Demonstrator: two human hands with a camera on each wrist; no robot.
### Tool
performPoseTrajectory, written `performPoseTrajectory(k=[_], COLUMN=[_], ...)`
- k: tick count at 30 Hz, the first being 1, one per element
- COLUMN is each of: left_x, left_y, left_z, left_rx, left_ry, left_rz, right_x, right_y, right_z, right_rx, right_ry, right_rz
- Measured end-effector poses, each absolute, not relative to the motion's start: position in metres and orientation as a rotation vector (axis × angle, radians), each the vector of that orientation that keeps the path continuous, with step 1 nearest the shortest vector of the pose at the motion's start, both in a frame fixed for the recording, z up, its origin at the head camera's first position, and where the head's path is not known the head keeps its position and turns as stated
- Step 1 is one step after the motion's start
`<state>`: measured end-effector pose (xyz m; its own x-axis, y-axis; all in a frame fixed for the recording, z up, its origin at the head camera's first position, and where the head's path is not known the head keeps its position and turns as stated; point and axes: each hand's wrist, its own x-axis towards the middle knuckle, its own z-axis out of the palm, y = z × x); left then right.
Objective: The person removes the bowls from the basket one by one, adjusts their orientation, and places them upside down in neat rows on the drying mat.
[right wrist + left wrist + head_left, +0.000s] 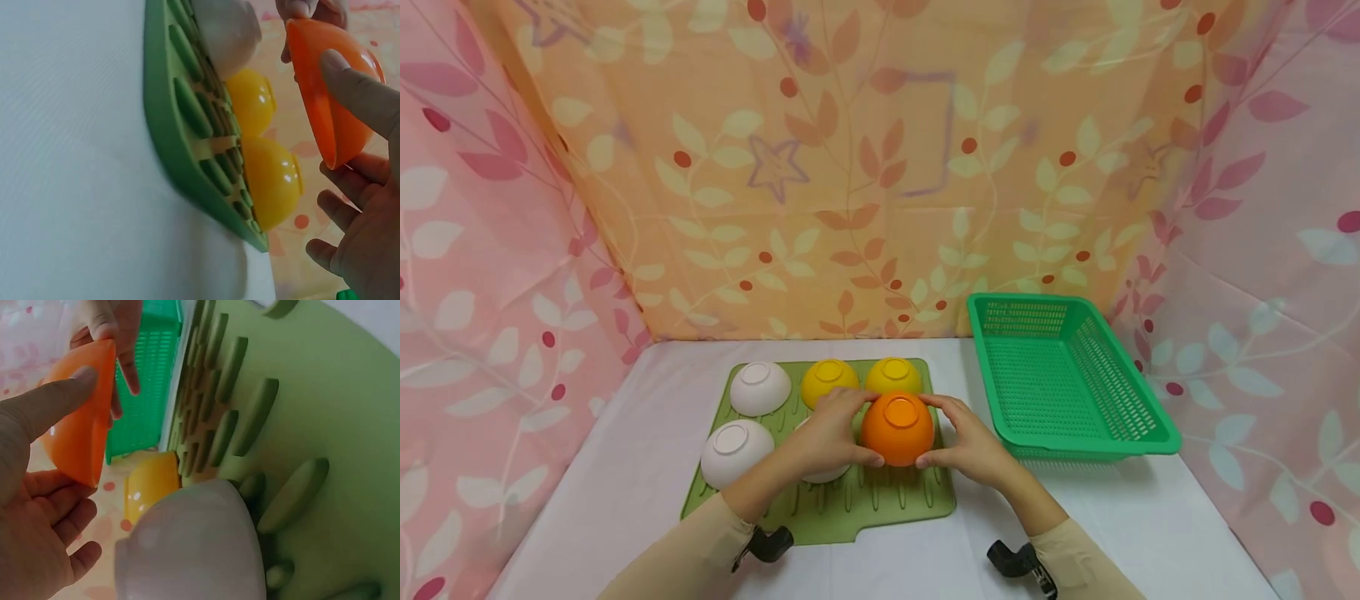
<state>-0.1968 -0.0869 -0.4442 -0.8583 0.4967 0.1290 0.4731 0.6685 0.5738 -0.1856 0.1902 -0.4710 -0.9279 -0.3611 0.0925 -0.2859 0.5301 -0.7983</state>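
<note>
An orange bowl (898, 437) is upside down between my two hands, raised off the green drying mat (898, 508). My left hand (820, 437) grips its left rim with thumb and fingers, and my right hand (973, 446) grips the right side likewise. Both wrist views show the orange bowl (78, 431) apart from the mat's ridges. Two yellow bowls (827, 383) stand inverted in the mat's far row, beside a white bowl (760, 389). Nearer lie another inverted white bowl (737, 458) and a third white one (827, 477), partly hidden by my left hand.
A green plastic basket (1000, 400) with perforated walls stands right of the mat on the white tablecloth (925, 567). Nothing shows inside it. Floral cloth (850, 167) hangs behind the table and on both sides.
</note>
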Motion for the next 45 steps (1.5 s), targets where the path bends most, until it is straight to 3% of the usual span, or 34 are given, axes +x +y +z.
performPoseTrajectory(k=[16, 45], left_x=[-0.212, -0.210], left_y=[-0.075, -0.068], left_z=[-0.478, -0.477], left_rx=[0.824, 0.852], left_ry=[2.927, 2.983], left_rz=[0.646, 0.432], right_x=[-0.203, -0.200], right_y=[0.193, 0.190], right_z=[-0.506, -0.508], right_rx=[-0.692, -0.610], right_ry=[2.733, 2.768], right_rz=[-1.203, -1.091])
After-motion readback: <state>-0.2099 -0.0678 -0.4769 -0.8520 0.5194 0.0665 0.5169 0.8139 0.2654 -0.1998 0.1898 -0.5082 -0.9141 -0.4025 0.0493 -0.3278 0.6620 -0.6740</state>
